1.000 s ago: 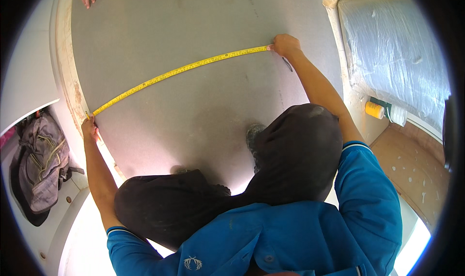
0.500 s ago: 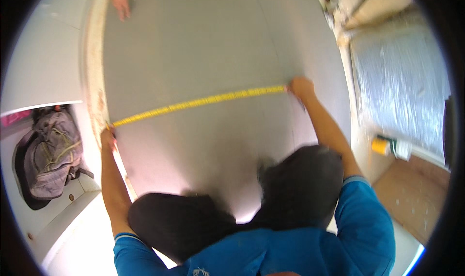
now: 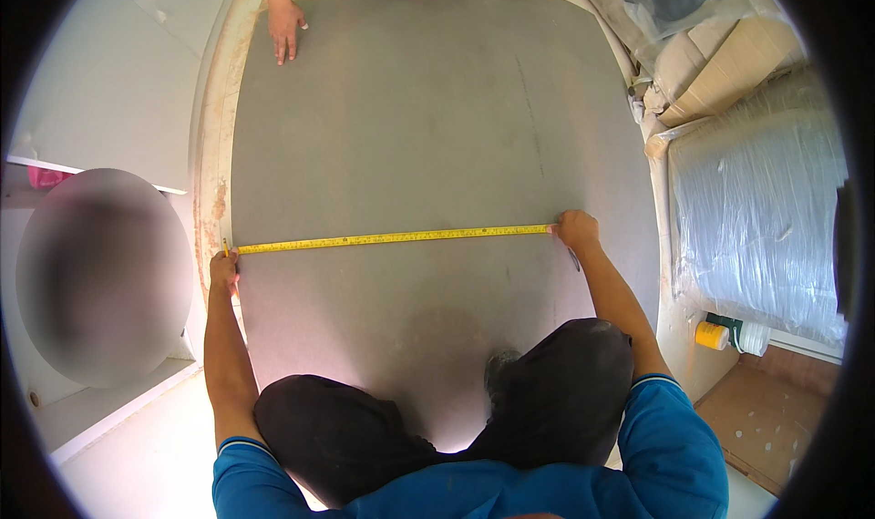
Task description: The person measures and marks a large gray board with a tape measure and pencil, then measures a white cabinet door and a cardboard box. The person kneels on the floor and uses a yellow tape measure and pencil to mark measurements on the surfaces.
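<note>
A yellow tape measure (image 3: 392,237) stretches across a large grey board (image 3: 428,109) in front of my bent knees. My left hand (image 3: 223,269) grips the tape at the board's left edge, with a thin yellow item like a pencil (image 3: 225,246) upright by the fingers. My right hand (image 3: 574,229) is closed on the tape's other end, whose case is mostly hidden in the fist, with a dark strap hanging below. Another person's hand (image 3: 287,31) lies spread on the board's far left corner.
A white cabinet (image 3: 100,82) with a blurred patch lines the left. At the right are cardboard (image 3: 725,68), a plastic-wrapped object (image 3: 747,209), a yellow container (image 3: 711,335), a white bucket (image 3: 753,338) and a brown board (image 3: 756,410). A pale wooden strip (image 3: 219,136) borders the grey board.
The view has shifted upward, showing more of the board's far end and the other person's hand. My hands still hold the tape across the board, now lower in the picture and looking more level.
</note>
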A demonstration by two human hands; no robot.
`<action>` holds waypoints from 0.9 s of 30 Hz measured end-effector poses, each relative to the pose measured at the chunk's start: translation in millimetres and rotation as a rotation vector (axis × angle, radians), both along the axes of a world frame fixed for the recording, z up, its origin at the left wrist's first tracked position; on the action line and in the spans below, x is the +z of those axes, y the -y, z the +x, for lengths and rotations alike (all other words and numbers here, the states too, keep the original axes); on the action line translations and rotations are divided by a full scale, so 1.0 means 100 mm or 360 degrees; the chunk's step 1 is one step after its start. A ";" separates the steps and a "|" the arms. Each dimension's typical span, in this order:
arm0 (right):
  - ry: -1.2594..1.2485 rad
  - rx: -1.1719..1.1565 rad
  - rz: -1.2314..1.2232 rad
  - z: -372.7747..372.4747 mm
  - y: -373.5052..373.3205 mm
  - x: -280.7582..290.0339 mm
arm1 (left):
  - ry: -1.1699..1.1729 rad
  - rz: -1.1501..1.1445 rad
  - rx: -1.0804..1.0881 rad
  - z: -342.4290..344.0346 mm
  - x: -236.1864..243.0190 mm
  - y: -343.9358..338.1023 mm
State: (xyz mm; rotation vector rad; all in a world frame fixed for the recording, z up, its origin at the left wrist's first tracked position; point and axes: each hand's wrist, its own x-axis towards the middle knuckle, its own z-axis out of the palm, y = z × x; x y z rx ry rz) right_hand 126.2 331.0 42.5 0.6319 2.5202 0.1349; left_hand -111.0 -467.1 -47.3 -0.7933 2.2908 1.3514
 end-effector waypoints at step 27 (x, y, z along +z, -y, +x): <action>0.0146 -0.0174 -0.0122 -0.06 -0.16 -0.01 | -0.0007 0.0106 0.0071 0.04 -0.04 0.02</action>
